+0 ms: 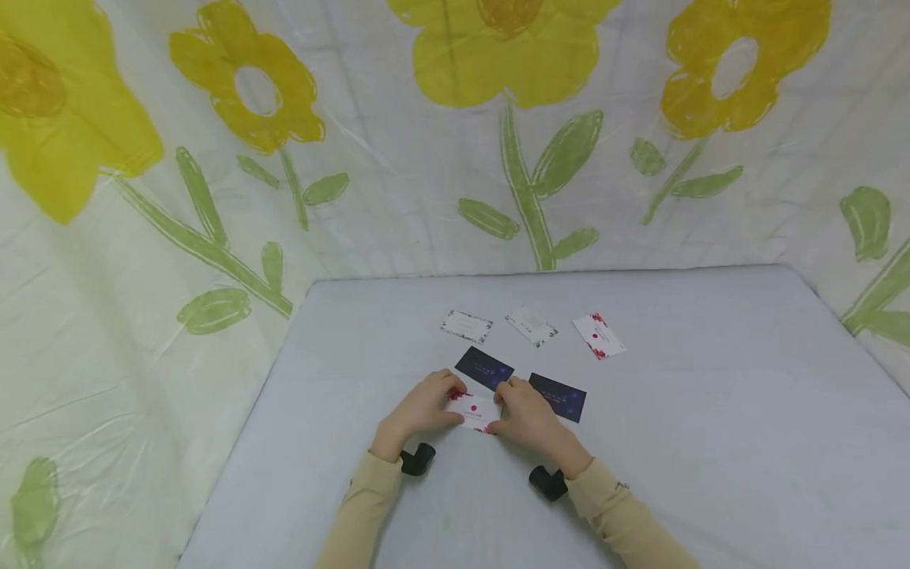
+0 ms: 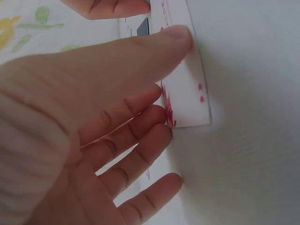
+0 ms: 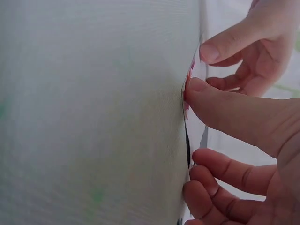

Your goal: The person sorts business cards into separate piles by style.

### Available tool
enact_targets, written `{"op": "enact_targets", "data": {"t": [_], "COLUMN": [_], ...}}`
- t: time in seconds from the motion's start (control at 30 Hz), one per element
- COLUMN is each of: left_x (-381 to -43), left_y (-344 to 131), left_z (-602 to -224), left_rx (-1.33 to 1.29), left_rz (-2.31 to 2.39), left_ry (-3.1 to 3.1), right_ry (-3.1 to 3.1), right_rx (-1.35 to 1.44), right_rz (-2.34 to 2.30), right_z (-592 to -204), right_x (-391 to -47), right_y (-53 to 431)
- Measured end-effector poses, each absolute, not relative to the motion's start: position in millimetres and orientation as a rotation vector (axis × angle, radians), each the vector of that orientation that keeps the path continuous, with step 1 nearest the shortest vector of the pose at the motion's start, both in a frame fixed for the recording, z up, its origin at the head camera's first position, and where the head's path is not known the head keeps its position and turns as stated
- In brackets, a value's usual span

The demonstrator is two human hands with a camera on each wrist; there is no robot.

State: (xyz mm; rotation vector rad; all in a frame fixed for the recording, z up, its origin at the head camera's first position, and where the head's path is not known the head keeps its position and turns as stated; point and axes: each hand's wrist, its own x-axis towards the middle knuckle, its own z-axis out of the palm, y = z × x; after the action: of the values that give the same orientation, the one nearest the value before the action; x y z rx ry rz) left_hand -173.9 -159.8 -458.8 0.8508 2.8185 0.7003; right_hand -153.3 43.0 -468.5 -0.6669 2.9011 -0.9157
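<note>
Left hand [image 1: 422, 407]: fingers pinch the left end of the red-and-white card [image 1: 475, 408], nearer the tabletop's [image 1: 320, 474] left edge than its right. Right hand [image 1: 528, 414]: fingers pinch the opposite end. Risk: uneven thumb pressure may bow it; the dark card [image 1: 564, 398] beside could get nudged. Long axis roughly parallels the far edge, printed face up, red motif at far-left corner.

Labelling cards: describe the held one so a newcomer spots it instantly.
On the pale grey table, find the bare left hand and bare right hand. They hold a white rectangular card with red corner decorations. Unlike the rectangular dark blue cards nearby, it's white.
</note>
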Motion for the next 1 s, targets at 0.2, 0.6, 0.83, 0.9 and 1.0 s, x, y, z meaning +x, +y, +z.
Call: {"op": "enact_targets", "data": {"t": [0.2, 0.6, 0.83, 0.9, 1.0], "left_x": [-172, -163, -160, -162, -166], "left_y": [-163, -172, -182, -187, -195], "left_z": [-456, -459, -456, -454, -451], "left_rx": [0.773, 0.660, 0.655, 0.658, 0.644], "left_rz": [0.679, 0.850, 1.157, 1.206, 1.269], "left_ry": [2.808, 2.742, 2.687, 2.708, 2.740], "right_ry": [2.799, 2.803, 2.679, 2.654, 2.617], "right_rx": [-0.643, -0.802, -0.742, -0.740, -0.721], "right_rz": [-1.011, -1.006, -1.257, -1.342, -1.451], "right_z": [-468, -468, -466, -465, -461], "right_x": [-156, -157, -166, -169, -174], "right_y": [42, 37, 29, 26, 21]}}
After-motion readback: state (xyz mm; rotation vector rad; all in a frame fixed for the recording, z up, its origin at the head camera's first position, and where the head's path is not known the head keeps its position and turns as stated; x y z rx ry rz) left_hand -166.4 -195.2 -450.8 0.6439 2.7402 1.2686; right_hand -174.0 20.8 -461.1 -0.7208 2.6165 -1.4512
